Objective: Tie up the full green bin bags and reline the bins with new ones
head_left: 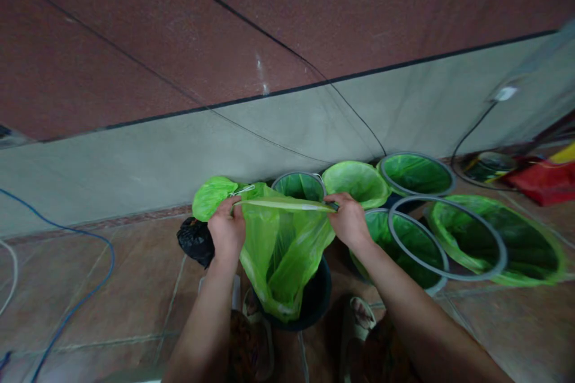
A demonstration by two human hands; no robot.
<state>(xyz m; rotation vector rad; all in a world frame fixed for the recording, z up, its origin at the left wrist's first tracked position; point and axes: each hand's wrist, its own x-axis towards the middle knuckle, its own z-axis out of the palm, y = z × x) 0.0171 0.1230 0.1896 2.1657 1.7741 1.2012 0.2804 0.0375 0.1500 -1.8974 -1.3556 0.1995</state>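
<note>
Left hand point(227, 230) and right hand point(348, 221) closed in narrow pinches, fingers folded over opposite ends of the top hem of a lime-green plastic bag point(283, 263), the hem drawn taut and nearly level between them. Below the hem, the bag's mouth pulled open and its body sagging in loose folds into a black plastic bucket point(317, 293).

Around that bucket, the state of things so far: this bag lowered partway in, its upper edge not yet turned over the rim. Beyond the bucket, toward the wall, three round bins in a row: a grey-rimmed bin point(299, 187) with a green lining, a bin covered by a green liner point(354, 182), and a wider grey-rimmed bin point(415, 173), also lined. To the right of the bucket, two more green-lined bins point(395, 245) point(530, 257), no hand on any of the five.

Just left of the bucket, a lump of black plastic sheeting point(195, 241). Behind the left hand, a bulge of bright green plastic point(213, 197) with a thin white wire point(243, 190), its link to the held bag impossible to tell. Nearest the bucket on the right, a sandalled foot point(357, 323).
</note>
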